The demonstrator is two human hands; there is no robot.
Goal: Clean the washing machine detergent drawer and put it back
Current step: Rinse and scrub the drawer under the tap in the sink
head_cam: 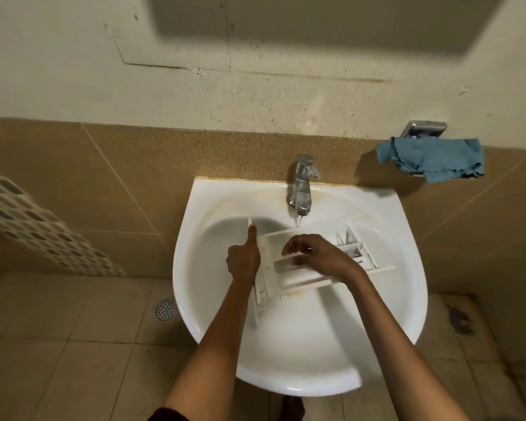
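White plastic detergent drawer [301, 279], compartments facing up, slanting across the sink bowl [213, 238] just under the tap [301, 183].

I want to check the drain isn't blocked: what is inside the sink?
The white detergent drawer, gripped by the left hand, with the right hand over it. The drain is hidden beneath them.

Glossy white sink [195, 314], shiny metal tap [301, 185], seemingly matt plastic drawer [298, 279], soft blue cloth [431, 159].
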